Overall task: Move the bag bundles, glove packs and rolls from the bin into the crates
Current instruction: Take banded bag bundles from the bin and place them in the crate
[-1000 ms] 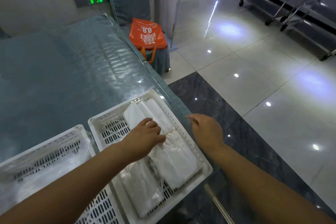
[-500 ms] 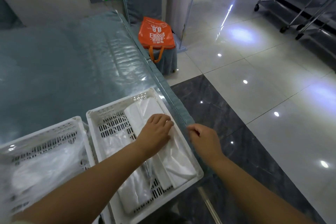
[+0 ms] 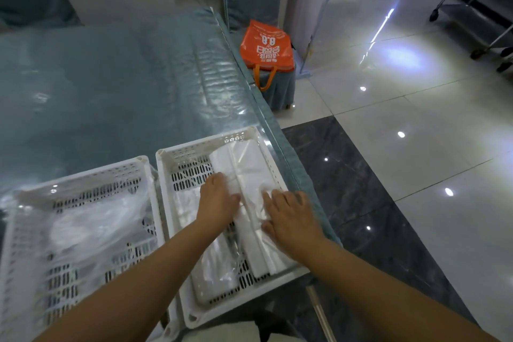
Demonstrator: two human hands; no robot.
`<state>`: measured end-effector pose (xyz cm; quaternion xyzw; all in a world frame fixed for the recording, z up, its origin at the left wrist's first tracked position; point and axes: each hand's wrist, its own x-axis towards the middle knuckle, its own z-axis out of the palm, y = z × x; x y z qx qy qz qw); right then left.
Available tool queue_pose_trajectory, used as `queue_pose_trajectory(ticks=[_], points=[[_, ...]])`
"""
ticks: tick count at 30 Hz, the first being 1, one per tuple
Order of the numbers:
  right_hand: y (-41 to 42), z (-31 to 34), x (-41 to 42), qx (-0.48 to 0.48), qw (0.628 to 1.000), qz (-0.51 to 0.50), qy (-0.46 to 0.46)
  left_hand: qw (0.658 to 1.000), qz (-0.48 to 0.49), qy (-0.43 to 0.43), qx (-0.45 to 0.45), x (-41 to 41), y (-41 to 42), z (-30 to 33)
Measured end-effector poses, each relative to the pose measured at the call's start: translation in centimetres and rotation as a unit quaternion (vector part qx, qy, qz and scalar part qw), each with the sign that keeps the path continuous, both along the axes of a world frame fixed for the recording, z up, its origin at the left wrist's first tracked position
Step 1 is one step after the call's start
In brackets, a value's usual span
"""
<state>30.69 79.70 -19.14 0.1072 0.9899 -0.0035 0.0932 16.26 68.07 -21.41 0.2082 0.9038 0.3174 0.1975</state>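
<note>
- While both hands lie flat, fingers spread, holding nothing, the long white plastic bag bundle sits in the right-hand white slotted crate.
- Its long axis runs away from the person; left hand and right hand press either side, equally near.

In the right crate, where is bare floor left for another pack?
Bare slotted floor shows in the right crate's far-left corner, between its far wall and the left hand. The right half is crowded: white bag bundles run lengthwise, pressed by the right hand.

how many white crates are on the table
2. One crate sits at the left, holding clear plastic; the other is beside it at the table's right edge, under both hands. More could lie outside the view.
</note>
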Motion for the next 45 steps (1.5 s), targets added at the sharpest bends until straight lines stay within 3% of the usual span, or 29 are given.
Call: queue_pose_trajectory(ticks=[8,15,19,26,32,39,45], points=[[-0.5,0.7,-0.3,-0.063,0.996,-0.043,0.047,0.998,-0.031,-0.016,0.052,-0.7,1.1,0.3],[-1.1,-0.5,-0.3,-0.028,0.999,-0.035,-0.008,0.995,-0.059,-0.014,0.084,0.2,0.4,0.8],[-1.7,-1.1,-0.5,-0.033,0.998,-0.051,-0.007,0.998,-0.015,0.028,0.055,-3.2,1.7,2.3],[-1.8,-2.5,-0.4,-0.040,0.998,-0.043,-0.005,0.995,-0.090,-0.011,-0.031,-6.2,3.8,2.0],[-1.9,-2.7,-0.5,-0.010,1.000,-0.009,-0.024,0.993,-0.105,-0.005,-0.050,-6.3,3.2,1.6],[-1.2,-1.1,-0.6,-0.028,0.999,0.016,-0.036,0.988,-0.121,0.071,-0.068,-3.8,1.3,4.3],[0.6,2.5,-4.6,-0.035,0.995,0.031,0.092,0.990,-0.079,0.086,-0.074,-2.2,-4.3,7.7]])
